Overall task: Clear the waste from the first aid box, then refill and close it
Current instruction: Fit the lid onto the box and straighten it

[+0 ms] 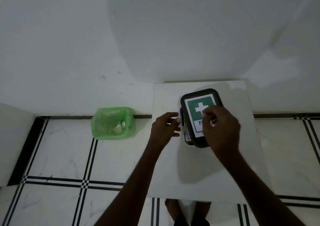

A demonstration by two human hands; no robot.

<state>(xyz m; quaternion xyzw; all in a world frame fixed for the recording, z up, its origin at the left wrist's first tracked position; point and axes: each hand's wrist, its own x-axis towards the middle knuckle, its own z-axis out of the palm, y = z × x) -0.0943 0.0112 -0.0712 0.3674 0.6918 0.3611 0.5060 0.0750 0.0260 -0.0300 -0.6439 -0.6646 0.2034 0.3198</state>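
The first aid box (194, 104) is a clear tub with a dark lid bearing a green label with a white cross; it stands on a small white table (166, 170). The lid lies on top of the tub. My right hand (220, 130) rests on the lid with fingers bent, pressing near the label's middle. My left hand (166, 128) is at the box's left side, fingertips touching the blue side clip (181, 117). Whether that clip is latched cannot be told. The box's contents are mostly hidden.
A bin lined with a green bag (113, 123) stands on the floor to the left, against the wall, with white scraps inside. The floor is white tile with black lines. A bare foot (170, 208) shows under the table's near edge.
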